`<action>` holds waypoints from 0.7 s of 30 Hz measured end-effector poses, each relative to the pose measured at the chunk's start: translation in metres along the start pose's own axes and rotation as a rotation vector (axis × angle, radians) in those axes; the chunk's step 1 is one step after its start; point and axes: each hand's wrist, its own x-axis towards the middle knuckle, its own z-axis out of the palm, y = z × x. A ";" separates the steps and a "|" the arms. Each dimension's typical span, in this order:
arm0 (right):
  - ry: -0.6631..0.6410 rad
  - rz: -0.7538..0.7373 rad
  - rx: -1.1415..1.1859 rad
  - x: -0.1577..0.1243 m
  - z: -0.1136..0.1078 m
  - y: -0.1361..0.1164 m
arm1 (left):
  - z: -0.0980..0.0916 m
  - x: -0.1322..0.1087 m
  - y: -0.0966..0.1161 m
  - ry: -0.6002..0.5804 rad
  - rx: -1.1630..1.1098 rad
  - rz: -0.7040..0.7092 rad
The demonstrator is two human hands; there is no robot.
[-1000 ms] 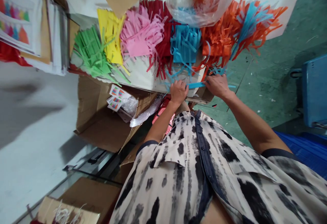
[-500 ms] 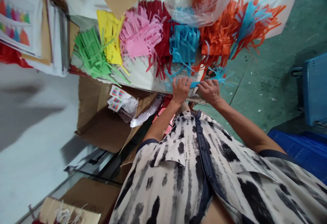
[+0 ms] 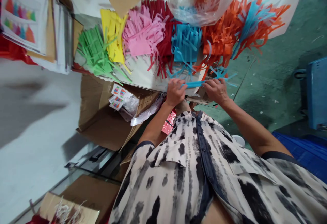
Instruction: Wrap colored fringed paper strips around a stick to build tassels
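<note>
A blue tissue-paper tassel [image 3: 195, 84] is stretched level between my two hands at the table's front edge, its middle rolled narrow and its fringed ends spreading outward. My left hand [image 3: 175, 91] is closed round its left part. On the other side, my right hand [image 3: 216, 89] pinches it, with loose blue strips fanning out past the fingers. Just beyond lies a stack of blue fringed paper [image 3: 187, 43]. Orange fringed paper [image 3: 219, 43] is to its right, and dark red fringe [image 3: 163, 51] to its left.
Pink [image 3: 140, 45], yellow [image 3: 113, 36] and green [image 3: 94, 51] fringed paper lie farther left on the white table [image 3: 145, 70]. A clear plastic bag [image 3: 204, 9] stands behind. Below the table is an open cardboard box [image 3: 99, 128]. Blue crates [image 3: 301, 152] are at right.
My hands have moved apart, and a longer rolled stretch of the blue tassel shows between them. The whole view has shifted slightly.
</note>
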 end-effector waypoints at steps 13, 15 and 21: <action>-0.071 -0.081 0.019 0.010 -0.004 0.018 | 0.033 0.036 0.029 -0.099 0.026 0.145; -0.072 -0.069 0.007 0.012 -0.005 0.020 | 0.033 0.036 0.029 -0.105 0.026 0.131; -0.037 -0.052 -0.015 0.014 -0.005 0.009 | 0.042 0.038 0.028 -0.086 0.018 0.095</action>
